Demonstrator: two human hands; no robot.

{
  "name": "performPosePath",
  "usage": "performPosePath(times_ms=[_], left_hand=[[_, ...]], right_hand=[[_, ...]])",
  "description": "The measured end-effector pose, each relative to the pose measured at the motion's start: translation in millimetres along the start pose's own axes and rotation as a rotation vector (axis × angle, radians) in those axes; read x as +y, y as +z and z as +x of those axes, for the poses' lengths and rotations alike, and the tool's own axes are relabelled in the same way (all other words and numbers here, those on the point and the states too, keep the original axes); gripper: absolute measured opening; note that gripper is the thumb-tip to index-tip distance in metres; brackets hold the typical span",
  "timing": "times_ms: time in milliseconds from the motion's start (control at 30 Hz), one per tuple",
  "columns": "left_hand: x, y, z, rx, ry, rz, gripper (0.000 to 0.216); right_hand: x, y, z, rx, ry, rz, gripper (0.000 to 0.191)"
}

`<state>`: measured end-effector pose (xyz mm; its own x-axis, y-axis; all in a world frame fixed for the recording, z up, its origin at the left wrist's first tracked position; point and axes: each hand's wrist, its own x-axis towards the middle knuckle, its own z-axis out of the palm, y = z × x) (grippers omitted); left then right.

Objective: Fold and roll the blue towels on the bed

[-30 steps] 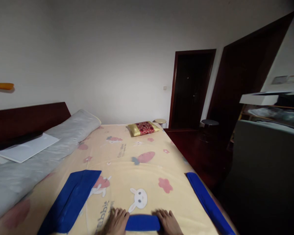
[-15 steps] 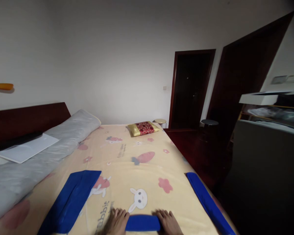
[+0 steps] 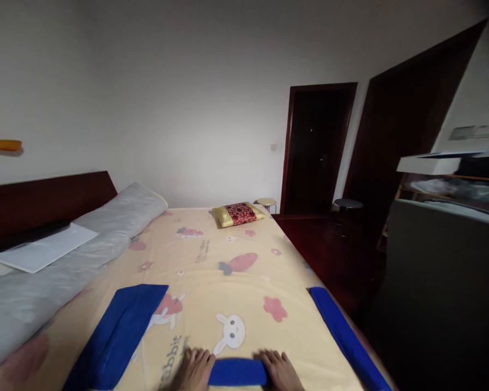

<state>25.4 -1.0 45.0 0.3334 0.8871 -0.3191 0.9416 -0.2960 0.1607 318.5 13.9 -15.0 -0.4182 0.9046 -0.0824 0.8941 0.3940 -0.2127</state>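
Near the bottom edge, a folded blue cloth [image 3: 238, 372] lies on the cream bed sheet [image 3: 212, 304] as a short, flat strip. My left hand [image 3: 196, 370] is closed on its left end, palm down with the fingers bent. At the right end, my right hand [image 3: 283, 370] is closed on the cloth in the same way; both thumbs are hidden. To the left lies a wider blue cloth [image 3: 120, 331], spread at a slant with a crease along it. A long, narrow blue folded strip [image 3: 346, 334] runs along the right edge of the bed.
A red and gold pillow [image 3: 240, 214] lies at the far end of the bed. Grey bedding [image 3: 106, 228] runs along the left, bearing a white flat sheet [image 3: 44, 248] by the dark headboard [image 3: 49, 193]. Two stools and a dark cabinet [image 3: 444, 266] stand beyond the right side.
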Motion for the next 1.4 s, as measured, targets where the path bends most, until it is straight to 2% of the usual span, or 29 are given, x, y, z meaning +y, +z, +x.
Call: performPosePath(times_ms=[100, 200, 367, 500, 800, 1167, 1400], left_hand=[[0, 1, 1, 0.005, -0.012, 0.009, 0.06], [-2, 5, 3, 0.039, -0.017, 0.02, 0.058], [-5, 7, 5, 0.007, -0.001, 0.002, 0.06], [-7, 9, 6, 0.014, -0.006, 0.011, 0.062], [-5, 9, 7, 0.029, 0.001, 0.038, 0.06], [-7, 10, 7, 0.019, 0.0, 0.015, 0.061], [-4, 4, 5, 0.007, -0.003, 0.041, 0.059]], right_hand=[[6, 9, 1, 0.06, -0.035, 0.014, 0.074], [7, 9, 1, 0.062, -0.038, 0.02, 0.073], [-5, -11, -2, -0.049, 0.025, 0.035, 0.078], [-11, -20, -3, -0.068, 0.036, 0.038, 0.08], [-3, -1, 1, -0.036, 0.041, 0.03, 0.079], [-7, -7, 0, -0.055, 0.047, 0.035, 0.079], [0, 5, 2, -0.006, 0.031, 0.014, 0.078]])
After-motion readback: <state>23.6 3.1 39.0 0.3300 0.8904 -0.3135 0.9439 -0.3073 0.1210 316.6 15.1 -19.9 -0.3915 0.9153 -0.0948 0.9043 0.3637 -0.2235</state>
